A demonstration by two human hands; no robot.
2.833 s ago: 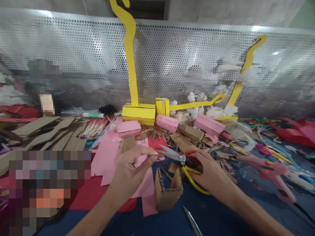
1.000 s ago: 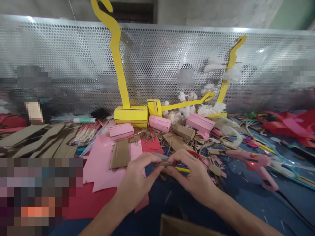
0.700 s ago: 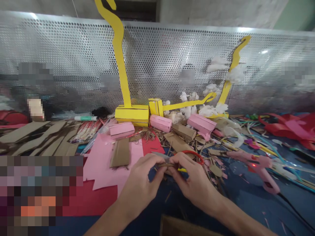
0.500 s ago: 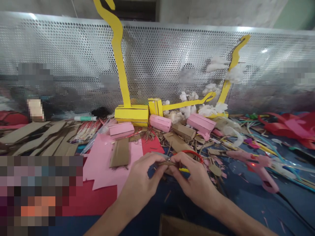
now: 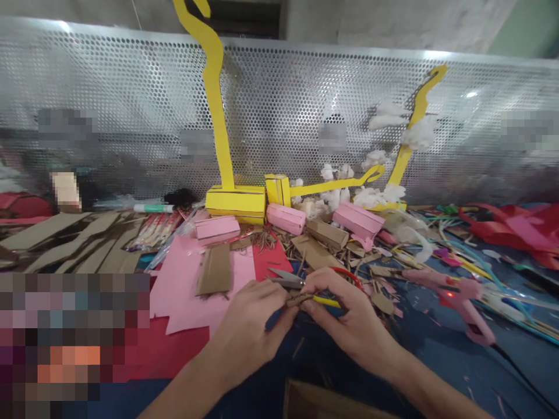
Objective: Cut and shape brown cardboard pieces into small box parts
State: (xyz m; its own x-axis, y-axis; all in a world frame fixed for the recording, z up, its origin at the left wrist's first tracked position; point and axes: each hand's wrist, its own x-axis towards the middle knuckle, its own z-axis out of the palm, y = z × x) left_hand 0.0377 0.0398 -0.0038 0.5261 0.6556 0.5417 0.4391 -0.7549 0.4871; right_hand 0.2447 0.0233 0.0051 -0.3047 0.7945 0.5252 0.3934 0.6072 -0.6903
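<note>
Between the fingertips of my left hand [image 5: 262,317] and my right hand [image 5: 347,314] is a small piece of brown cardboard [image 5: 299,298]. Both hands are closed, each pinching one end of it. Just beyond my fingers lie scissors [image 5: 286,278] with metal blades pointing left and a red handle; they lie on the table, partly hidden by my right hand. A yellow strip [image 5: 327,301] shows beneath my right fingers. Left of my hands, a flat brown cardboard piece [image 5: 215,269] rests on pink sheets [image 5: 174,294].
A pink glue gun [image 5: 463,299] with a lit red light and a black cord lies to the right. Yellow box-based forms [image 5: 236,201], pink boxes [image 5: 286,218] and white fluff stand along a perforated metal screen [image 5: 279,105]. Cardboard strips [image 5: 82,238] are at the left.
The cardboard piece shows more clearly between my fingers. My left fingers have shifted slightly lower and left, uncovering the scissor blades. The view has moved a little.
</note>
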